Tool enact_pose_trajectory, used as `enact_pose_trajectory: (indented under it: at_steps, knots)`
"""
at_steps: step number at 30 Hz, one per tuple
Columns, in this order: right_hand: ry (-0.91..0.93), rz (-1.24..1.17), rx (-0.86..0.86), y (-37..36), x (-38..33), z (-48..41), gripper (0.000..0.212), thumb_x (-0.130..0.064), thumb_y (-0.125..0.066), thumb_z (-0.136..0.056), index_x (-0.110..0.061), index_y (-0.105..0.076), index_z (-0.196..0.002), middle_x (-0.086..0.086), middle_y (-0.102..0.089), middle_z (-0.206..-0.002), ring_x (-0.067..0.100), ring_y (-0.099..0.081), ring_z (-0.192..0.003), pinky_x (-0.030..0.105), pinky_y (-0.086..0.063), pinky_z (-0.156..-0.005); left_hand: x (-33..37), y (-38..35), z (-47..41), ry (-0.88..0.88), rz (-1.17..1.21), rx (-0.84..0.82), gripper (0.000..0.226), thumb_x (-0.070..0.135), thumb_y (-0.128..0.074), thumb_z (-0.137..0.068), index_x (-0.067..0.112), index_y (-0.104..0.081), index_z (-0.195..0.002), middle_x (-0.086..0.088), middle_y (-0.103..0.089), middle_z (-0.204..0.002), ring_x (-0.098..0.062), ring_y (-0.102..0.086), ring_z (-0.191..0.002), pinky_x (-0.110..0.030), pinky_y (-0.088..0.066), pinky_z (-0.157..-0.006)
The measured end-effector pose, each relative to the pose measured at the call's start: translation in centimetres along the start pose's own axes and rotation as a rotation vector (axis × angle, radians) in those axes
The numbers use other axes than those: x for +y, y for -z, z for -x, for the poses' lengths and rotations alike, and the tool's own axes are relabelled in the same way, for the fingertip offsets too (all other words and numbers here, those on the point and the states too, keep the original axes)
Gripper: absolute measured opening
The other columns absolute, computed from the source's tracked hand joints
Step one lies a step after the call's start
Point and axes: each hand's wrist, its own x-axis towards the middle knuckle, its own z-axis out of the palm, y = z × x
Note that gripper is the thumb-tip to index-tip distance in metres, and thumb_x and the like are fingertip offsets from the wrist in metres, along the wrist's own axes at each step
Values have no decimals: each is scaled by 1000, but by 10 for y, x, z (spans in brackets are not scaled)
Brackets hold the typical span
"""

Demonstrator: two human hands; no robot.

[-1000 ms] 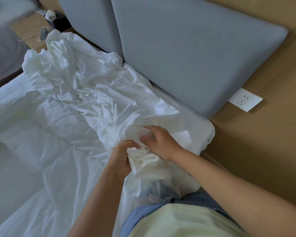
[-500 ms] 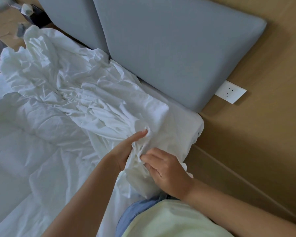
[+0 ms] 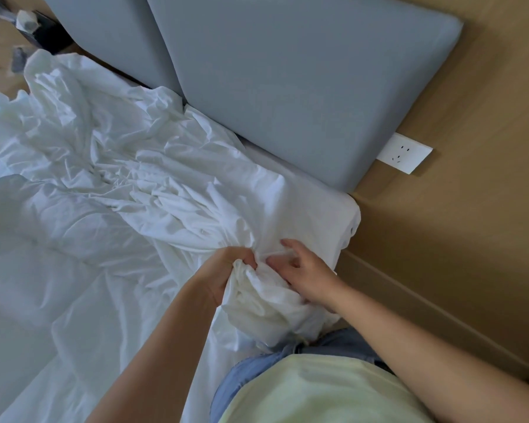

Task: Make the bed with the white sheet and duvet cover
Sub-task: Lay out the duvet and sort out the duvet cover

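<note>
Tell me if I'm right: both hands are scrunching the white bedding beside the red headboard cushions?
Not quite. The head view shows the headboard cushions are grey, not red. The left hand and right hand do grip the bunched white bedding beside them.

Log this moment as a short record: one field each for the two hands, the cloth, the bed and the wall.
left hand: grips the bunched end of the white cloth
right hand: fingers curled into the same bunch, close beside the other hand
cloth: crumpled, trailing from the hands along the head of the bed; sheet or duvet cover, cannot tell
mattress corner: covered in white, at the foot of the grey headboard
wall: wooden, with a white socket
</note>
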Motion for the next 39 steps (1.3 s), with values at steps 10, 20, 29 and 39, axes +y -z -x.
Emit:
enact_pose_trajectory:
  at_steps: [10, 20, 29, 39]
  knots:
    - [595, 245, 468, -6, -12, -4, 25, -6, -60, -88, -7, -50, -65, -8, -41, -65, 7, -40, -60, 21, -36, -58, 0, 5, 8, -65, -74, -59, 24, 29, -77, -62, 12, -78, -80, -11, -72, -80, -25, -70, -70, -30, -56, -59]
    - [867, 307, 337, -50, -30, 13, 25, -6, -58, -86, -3, -48, -63, 1, -45, -64, 9, -39, -61, 27, -39, -55, 10, 9, 8, -4, -86, -98, 27, 32, -67, -71, 12, -64, -54, -4, -56, -52, -16, -59, -51, -24, -49, -51]
    - [411, 170, 209, -10, -16, -7, 26, -40, -46, -96, -18, -52, -110, -11, -53, -83, 3, -52, -74, 27, -43, -70, 9, 2, -1, -28, -57, 111, 28, -4, -41, -75, 7, -50, -51, -6, -44, -48, -18, -48, -41, -22, -42, -43]
    - [415, 921, -4, 2, -21, -24, 30, -25, -39, -97, -18, -45, -69, -4, -56, -79, 17, -49, -74, 31, -32, -90, 3, 6, 7, 11, 18, -15, 16, -1, -51, -57, 0, -66, -60, -11, -59, -61, -22, -62, -56, -30, -52, -57]
